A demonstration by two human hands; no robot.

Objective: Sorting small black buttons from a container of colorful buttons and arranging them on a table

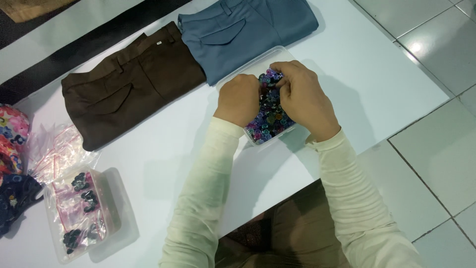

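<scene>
Head view: both hands down in a clear tub (233, 75) of mixed purple, blue and pink buttons (270, 121) on the white table (377, 84). Left hand (239, 99) curled into a loose fist, knuckles up, resting on the button pile at the tub's left side — fingertips tucked under, so I can't tell whether it holds anything. Right hand (303, 97) bent over the pile from the right, fingers folded in toward the left hand and touching the buttons; thumb and fingertips are pinched close together at the top of the pile, but what sits between them is hidden. The two hands nearly meet over the middle of the tub. Cream sleeves on both arms.

Just beyond the hands, touching the tub's far edge — folded blue trousers (248, 30). Left of those, folded brown trousers (129, 84). Well to the left and nearer the person than the hands, a second clear tub (111, 218) holding small bags (79, 208) of dark buttons; loose clear bags (54, 149) beside it, and floral cloth (12, 134) at the far left edge.
</scene>
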